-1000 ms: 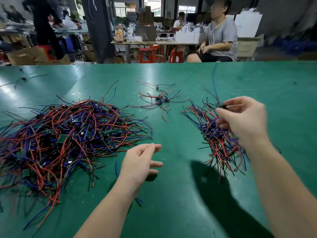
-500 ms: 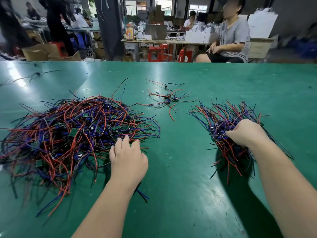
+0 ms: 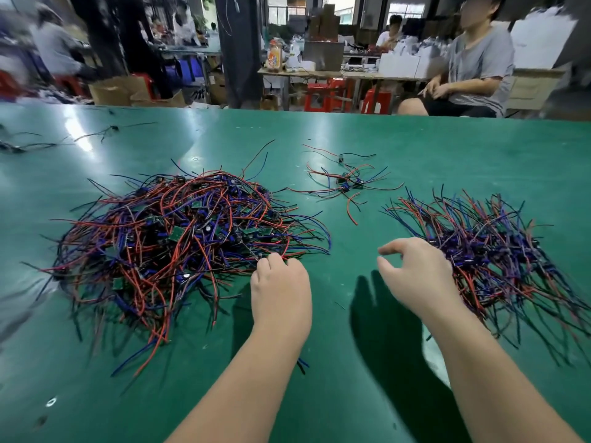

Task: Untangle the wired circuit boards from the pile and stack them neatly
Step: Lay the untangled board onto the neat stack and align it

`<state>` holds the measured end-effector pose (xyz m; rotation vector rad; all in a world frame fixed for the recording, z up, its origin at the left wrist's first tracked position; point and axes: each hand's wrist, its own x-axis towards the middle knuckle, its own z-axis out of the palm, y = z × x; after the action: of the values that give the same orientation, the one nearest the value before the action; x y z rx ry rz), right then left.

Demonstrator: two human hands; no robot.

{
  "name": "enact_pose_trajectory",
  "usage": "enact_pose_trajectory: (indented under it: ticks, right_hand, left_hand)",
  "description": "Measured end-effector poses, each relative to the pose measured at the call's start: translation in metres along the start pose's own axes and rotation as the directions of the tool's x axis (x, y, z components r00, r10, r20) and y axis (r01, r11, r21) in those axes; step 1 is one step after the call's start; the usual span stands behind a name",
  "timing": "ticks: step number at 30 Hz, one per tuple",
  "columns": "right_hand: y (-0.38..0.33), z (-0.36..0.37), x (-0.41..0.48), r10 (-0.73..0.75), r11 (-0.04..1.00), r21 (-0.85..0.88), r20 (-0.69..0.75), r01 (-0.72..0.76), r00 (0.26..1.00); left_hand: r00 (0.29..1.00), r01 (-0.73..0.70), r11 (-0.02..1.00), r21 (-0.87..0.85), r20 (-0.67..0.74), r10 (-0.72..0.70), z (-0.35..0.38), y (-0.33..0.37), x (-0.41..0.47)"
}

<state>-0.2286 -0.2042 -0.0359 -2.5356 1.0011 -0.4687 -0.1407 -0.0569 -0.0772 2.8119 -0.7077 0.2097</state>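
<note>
Closest to me, low in the frame, both forearms reach up over the green table (image 3: 326, 378). My left hand (image 3: 281, 292), just left of centre, lay flat at the rim of the tangled pile (image 3: 179, 238) half a second ago. Now its knuckles are up and its fingers curl down into the wires at the pile's near right edge. Their tips are buried there, so I cannot tell whether they have closed on a lead.

My right hand (image 3: 419, 276), right of centre, has come off the sorted stack (image 3: 499, 251) it was pressing on a moment back. It hovers just beside the stack's left edge with its fingers loose and spread, thumb and forefinger pointing left, and nothing in them. I read that as one board placed and the next pick starting.

The pile fills the left middle of the frame and looks about as big as before, so most of the job remains. The stack sits at the right, its wires fanned out.

Farther up, centre, a small cluster of boards (image 3: 347, 183) lies apart from both. Stray wires (image 3: 105, 131) rest at the upper left. Beyond the table edge, upper right, sits a person in a grey shirt (image 3: 476, 65).
</note>
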Motion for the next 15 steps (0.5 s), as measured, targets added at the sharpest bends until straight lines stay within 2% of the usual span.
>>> enact_pose_trajectory:
  ticks: [5,10,12,14,15]
  right_hand:
    - [0.0,0.012,-0.007,-0.102,0.989,0.101,-0.049,0.107,0.994]
    - [-0.002,0.021,-0.013,-0.129,0.96,0.244,-0.05,0.137,0.99]
    - [-0.003,0.023,-0.014,-0.131,0.949,0.286,-0.031,0.134,0.991]
    - [-0.002,0.022,-0.014,-0.113,0.92,0.382,0.055,0.084,0.992]
    - [-0.003,0.02,-0.015,-0.119,0.879,0.475,0.147,0.035,0.982]
  left_hand:
    - [0.998,0.003,1.0,0.0,-0.065,-0.003,-0.004,-0.007,0.008]
    - [0.996,-0.044,0.999,-0.005,-0.08,0.043,-0.006,-0.006,0.009]
    - [0.97,-0.151,0.983,-0.104,-0.206,0.128,-0.009,-0.002,0.007]
    - [0.879,-0.358,0.888,-0.288,-0.425,0.216,-0.016,0.006,0.001]
    - [0.814,-0.459,0.815,-0.355,-0.535,0.225,-0.017,0.011,-0.003]
